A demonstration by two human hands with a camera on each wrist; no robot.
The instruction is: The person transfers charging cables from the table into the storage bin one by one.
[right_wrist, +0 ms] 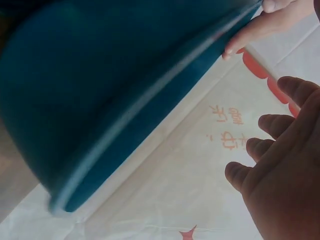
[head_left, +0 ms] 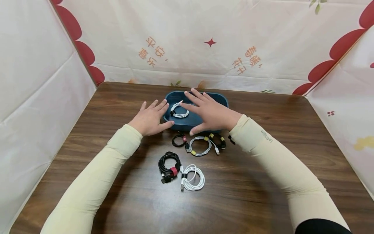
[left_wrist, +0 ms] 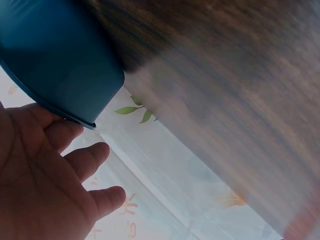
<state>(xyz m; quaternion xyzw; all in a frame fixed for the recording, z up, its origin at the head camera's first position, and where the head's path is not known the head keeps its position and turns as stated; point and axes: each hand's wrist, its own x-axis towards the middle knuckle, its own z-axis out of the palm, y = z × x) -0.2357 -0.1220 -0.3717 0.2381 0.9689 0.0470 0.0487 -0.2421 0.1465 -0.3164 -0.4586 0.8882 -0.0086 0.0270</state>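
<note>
A dark blue basin (head_left: 182,121) stands near the table's back edge, with a coiled white cable (head_left: 181,115) tied by a black strap inside. My left hand (head_left: 152,118) lies at the basin's left side, fingers spread. In the left wrist view its fingers (left_wrist: 62,134) meet the rim of the basin (left_wrist: 65,60). Over the basin's right part spreads my right hand (head_left: 213,112), hiding some of the interior. In the right wrist view that hand (right_wrist: 290,170) has separated fingers, apart from the basin (right_wrist: 75,80) and holding nothing.
In front of the basin lie a small black cable (head_left: 174,143), a white cable with yellow ties (head_left: 201,154) and a black cable with yellow bands (head_left: 217,145). Nearer are a black coil with a red strap (head_left: 169,154) and a white coil (head_left: 201,180). Printed cloth (head_left: 181,19) hangs behind.
</note>
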